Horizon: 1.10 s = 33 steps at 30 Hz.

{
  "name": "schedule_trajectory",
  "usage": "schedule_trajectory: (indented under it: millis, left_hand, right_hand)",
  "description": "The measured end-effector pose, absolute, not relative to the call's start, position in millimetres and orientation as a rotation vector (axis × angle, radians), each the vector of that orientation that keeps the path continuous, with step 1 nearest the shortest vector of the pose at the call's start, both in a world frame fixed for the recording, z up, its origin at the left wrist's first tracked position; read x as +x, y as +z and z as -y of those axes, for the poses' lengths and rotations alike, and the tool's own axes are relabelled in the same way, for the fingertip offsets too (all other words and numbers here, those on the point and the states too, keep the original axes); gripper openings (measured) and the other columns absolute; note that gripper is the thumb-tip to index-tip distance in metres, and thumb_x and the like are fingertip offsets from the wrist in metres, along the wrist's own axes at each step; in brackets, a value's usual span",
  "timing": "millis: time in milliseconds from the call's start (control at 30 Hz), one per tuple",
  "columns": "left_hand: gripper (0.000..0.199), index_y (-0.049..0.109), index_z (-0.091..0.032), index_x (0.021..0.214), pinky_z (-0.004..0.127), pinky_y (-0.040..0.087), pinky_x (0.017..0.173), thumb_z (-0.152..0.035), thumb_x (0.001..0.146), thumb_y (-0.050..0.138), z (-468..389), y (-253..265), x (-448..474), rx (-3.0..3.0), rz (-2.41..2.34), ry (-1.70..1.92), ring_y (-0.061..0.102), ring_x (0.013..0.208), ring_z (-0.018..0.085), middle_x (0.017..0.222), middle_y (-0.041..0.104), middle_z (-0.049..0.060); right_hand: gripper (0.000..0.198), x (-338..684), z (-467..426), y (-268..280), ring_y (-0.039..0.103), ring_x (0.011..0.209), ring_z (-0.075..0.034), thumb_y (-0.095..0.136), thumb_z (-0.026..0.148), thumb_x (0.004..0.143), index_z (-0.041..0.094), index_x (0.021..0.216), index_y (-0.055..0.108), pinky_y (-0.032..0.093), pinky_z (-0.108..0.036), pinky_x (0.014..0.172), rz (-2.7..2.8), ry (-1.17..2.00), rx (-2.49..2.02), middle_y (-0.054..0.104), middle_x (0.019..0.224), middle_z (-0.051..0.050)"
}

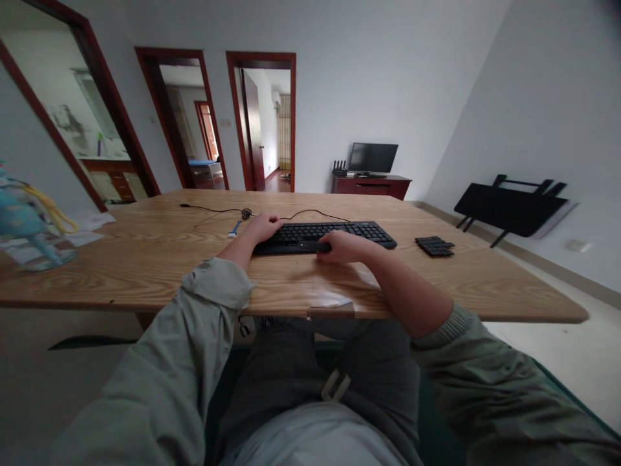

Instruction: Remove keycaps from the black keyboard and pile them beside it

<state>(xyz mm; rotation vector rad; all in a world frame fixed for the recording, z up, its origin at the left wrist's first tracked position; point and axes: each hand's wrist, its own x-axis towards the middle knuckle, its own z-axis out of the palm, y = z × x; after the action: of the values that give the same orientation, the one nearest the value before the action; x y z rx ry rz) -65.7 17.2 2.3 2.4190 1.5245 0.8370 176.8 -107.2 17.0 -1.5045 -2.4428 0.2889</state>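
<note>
Right hand is closed narrow on a slim dark piece; whether the left hand grips or only rests, I cannot tell. Beneath both spreads the wooden bench. On it the black keyboard lies with its long axis running left to right — left hand at its left end, right hand at its near edge. Flat black pieces sit farther right, nearer the right hand. The slim piece points leftward, roughly along the keyboard. Smallest, a blue-and-white item lies just beside the left hand.

Left fingers on keyboard; right fingers round slim dark item
</note>
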Motion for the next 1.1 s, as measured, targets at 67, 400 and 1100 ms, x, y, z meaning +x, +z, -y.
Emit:
schedule_trajectory:
  millis: [67,400,1100]
  left_hand:
    - [0.031,0.072,-0.021,0.083,0.028,0.043,0.068,-0.044,0.084,0.052,-18,3,-66,2.424,-1.53,0.822,0.064,0.078,0.02,0.085,0.074,0.005]
    - [0.03,0.072,-0.022,0.078,0.027,0.042,0.069,-0.043,0.085,0.052,-17,3,-63,2.457,-1.546,0.817,0.064,0.08,0.02,0.085,0.074,0.006]
    - [0.031,0.074,-0.02,0.087,0.026,0.046,0.075,-0.043,0.083,0.054,-32,-3,-70,2.466,-1.586,0.854,0.063,0.088,0.02,0.096,0.073,0.007]
  right_hand:
    - [0.012,193,111,20,0.049,0.052,-0.013,0.068,0.034,0.071,0.022,0.069,0.07,0.033,-0.027,0.054,2.405,0.228,-1.54,0.063,0.059,0.0]
    - [0.033,410,144,30,0.059,0.069,-0.018,0.067,0.038,0.08,0.013,0.1,0.074,0.04,-0.033,0.065,1.217,-0.295,-1.788,0.069,0.08,-0.014]
    - [0.013,494,159,-15,0.045,0.051,-0.016,0.08,0.024,0.063,0.016,0.071,0.073,0.038,-0.038,0.064,0.945,-0.009,-2.311,0.06,0.064,-0.012]
